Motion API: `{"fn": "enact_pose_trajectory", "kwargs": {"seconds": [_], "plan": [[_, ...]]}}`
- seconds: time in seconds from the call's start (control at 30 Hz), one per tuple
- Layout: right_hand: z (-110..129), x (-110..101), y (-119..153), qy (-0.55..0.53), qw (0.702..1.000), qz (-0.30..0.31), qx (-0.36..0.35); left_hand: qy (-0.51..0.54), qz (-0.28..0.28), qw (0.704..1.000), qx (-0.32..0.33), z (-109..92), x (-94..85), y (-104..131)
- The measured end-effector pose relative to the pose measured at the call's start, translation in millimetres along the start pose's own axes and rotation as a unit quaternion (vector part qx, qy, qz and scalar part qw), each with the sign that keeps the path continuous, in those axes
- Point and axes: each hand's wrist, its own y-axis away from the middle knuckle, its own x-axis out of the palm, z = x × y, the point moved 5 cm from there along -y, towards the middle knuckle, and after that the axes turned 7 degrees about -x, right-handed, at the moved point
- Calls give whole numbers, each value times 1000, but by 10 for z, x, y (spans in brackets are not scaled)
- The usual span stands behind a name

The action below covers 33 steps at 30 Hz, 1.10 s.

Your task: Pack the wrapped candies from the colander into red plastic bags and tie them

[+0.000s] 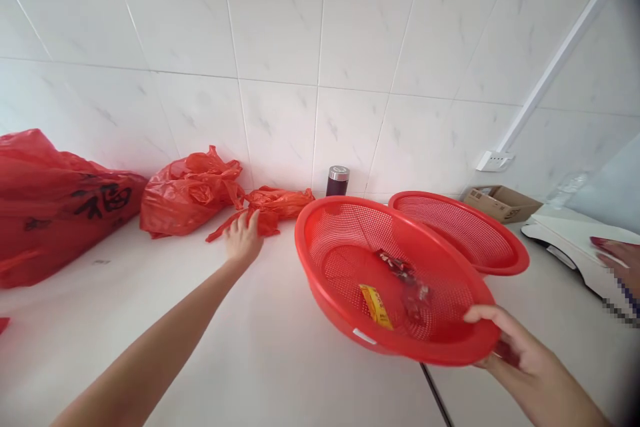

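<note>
My left hand reaches out to a flattened red plastic bag lying on the table. Its fingers are spread and rest on the bag. My right hand grips the near right rim of a red plastic colander, thumb inside and fingers underneath. The colander is tilted and lifted at that side. Inside it lie a yellow packet and some dark red wrapped pieces, whose kind I cannot make out. A second red colander sits behind it.
Along the wall stand a large red bag, a knotted red bag, a crumpled red bag and a dark flask. At right are a cardboard box, a white device and another person's hand.
</note>
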Motion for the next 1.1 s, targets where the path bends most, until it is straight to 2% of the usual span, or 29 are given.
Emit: {"fn": "enact_pose_trajectory", "kwargs": {"seconds": [0.07,0.1,0.17,0.23,0.33,0.43,0.5,0.57,0.63,0.67,0.7,0.73,0.8,0.83,0.93,1.1], "plan": [[-25,164,23,-19,997,69,21,-6,-37,999,-37,352,-195,-93],[-53,222,31,-10,996,78,32,0,-43,998,-51,488,-252,-111],[-112,305,47,39,997,50,49,23,-49,996,-64,660,-324,-98],[-151,408,78,80,994,38,64,67,-58,994,-66,709,-382,-33],[-127,526,147,93,989,65,93,172,-49,982,-55,609,-467,118],[110,524,226,48,988,116,94,305,13,951,-45,404,-513,310],[409,490,275,-13,990,121,74,377,59,923,-46,249,-507,476],[771,531,324,-96,988,111,55,462,109,878,-65,92,-449,686],[1137,715,358,-170,978,115,27,540,148,823,-93,-61,-360,930],[1308,862,366,-191,973,131,2,561,168,805,-98,-141,-315,1054],[1457,1026,368,-198,968,151,-25,560,184,803,-89,-217,-284,1169],[1572,1191,363,-204,964,166,-45,539,197,816,-68,-283,-269,1267],[1700,1470,339,-228,954,183,-69,491,219,843,-17,-356,-280,1399],[1714,1560,322,-243,950,182,-72,482,223,847,-4,-341,-309,1421],[1607,1619,280,-281,942,174,-53,518,214,828,-27,-103,-459,1333],[1301,1360,280,-372,905,205,39,559,156,810,-81,507,-698,1095]]}}
